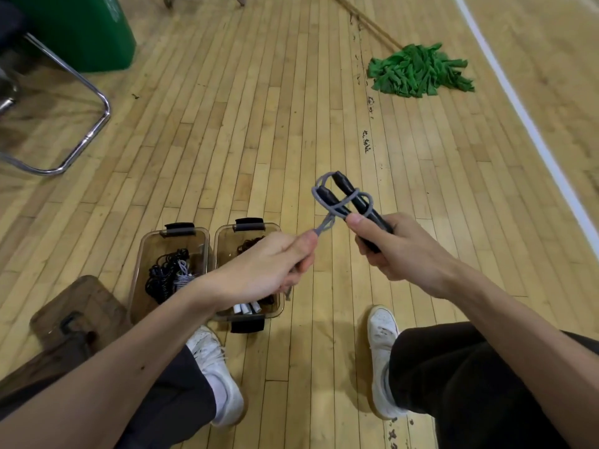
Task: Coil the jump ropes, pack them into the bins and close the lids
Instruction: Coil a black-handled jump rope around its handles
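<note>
Your right hand point(400, 254) has its fingers curled round the two black handles point(344, 187) — your left hand point(269, 265) pinches the grey jump rope point(325, 222) looped about them, all held above the floor just right of the open right-hand bin point(221, 251).

Cord point(325, 222) you're holding: grey. Its handles point(345, 184): black. L bin point(136, 277) & R bin point(227, 254): smoky brown-tint clear, latches point(180, 229) black. In L bin: black rope point(162, 273) + grey/white flecked cord point(183, 277). In R bin: white handles point(246, 307), dark rope point(249, 244). Lid point(84, 303): same brown tint. Floor point(227, 140): pale yellow wood strips w/ white line point(518, 108). Mop head point(418, 71) green, trash can point(81, 30) green. Chair frame point(48, 171) chrome. Your shoes point(382, 351) white, trousers point(470, 384) dark.
</note>
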Available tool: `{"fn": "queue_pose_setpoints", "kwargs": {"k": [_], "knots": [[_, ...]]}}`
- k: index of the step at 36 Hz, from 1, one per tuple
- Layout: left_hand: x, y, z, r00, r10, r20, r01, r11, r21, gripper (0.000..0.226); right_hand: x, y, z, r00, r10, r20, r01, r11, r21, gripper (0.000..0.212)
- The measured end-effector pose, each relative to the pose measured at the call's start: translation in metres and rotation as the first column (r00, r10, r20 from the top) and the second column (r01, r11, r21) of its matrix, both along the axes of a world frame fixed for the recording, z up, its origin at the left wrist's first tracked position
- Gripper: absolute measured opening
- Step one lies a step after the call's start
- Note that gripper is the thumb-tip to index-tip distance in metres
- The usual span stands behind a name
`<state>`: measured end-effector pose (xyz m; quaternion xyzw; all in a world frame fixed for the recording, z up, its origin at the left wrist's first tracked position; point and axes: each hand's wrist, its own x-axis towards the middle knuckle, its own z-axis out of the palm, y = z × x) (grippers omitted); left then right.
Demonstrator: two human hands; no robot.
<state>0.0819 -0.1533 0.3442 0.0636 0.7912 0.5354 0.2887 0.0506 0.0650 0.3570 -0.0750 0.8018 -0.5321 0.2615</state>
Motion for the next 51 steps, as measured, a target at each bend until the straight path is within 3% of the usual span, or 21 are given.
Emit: {"fn": "queue_pose_setpoints", "kwargs": {"k": [5, 10, 12, 17, 25, 31, 43, 51], "knots": [[0.01, 0.009, 0.001, 0.974, -0.14, -0.18, 0.07, 0.936, -0.346, 0.031, -0.001, 0.0, -0.024, 0.995, -0.071, -0.074, 0.082, 0.984, 0.161, 0.054], [0.019, 0.009, 0.008, 0.882, -0.405, -0.243, 0.118, 0.688, -0.716, 0.024, 0.002, -0.003, -0.037, 0.999, -0.001, -0.037, 0.012, 0.958, 0.285, 0.054], [0.018, 0.003, 0.008, 0.847, -0.466, -0.255, 0.103, 0.614, -0.782, 0.025, 0.005, -0.007, -0.041, 0.999, 0.043, -0.007, -0.039, 0.948, 0.315, 0.054], [0.016, -0.004, 0.007, 0.792, -0.553, -0.261, 0.12, 0.56, -0.82, 0.025, 0.011, -0.016, -0.05, 0.989, 0.12, 0.089, -0.145, 0.912, 0.383, 0.055], [0.007, -0.023, 0.011, 0.708, -0.603, -0.369, 0.12, 0.617, -0.777, 0.027, 0.018, -0.027, -0.055, 0.928, 0.211, 0.306, -0.319, 0.874, 0.366, 0.058], [0.004, -0.022, 0.005, 0.709, -0.593, -0.381, 0.194, 0.684, -0.703, 0.029, 0.03, -0.036, -0.058, 0.864, 0.315, 0.394, -0.46, 0.811, 0.362, 0.058], [-0.007, -0.02, -0.006, 0.845, -0.432, -0.316, 0.259, 0.846, -0.465, 0.018, 0.041, -0.031, -0.049, 0.821, 0.479, 0.311, -0.564, 0.766, 0.309, 0.056], [-0.013, -0.023, -0.009, 0.95, -0.228, -0.214, 0.191, 0.965, -0.178, 0.012, 0.041, -0.022, -0.032, 0.821, 0.485, 0.3, -0.542, 0.827, 0.148, 0.055]]}}
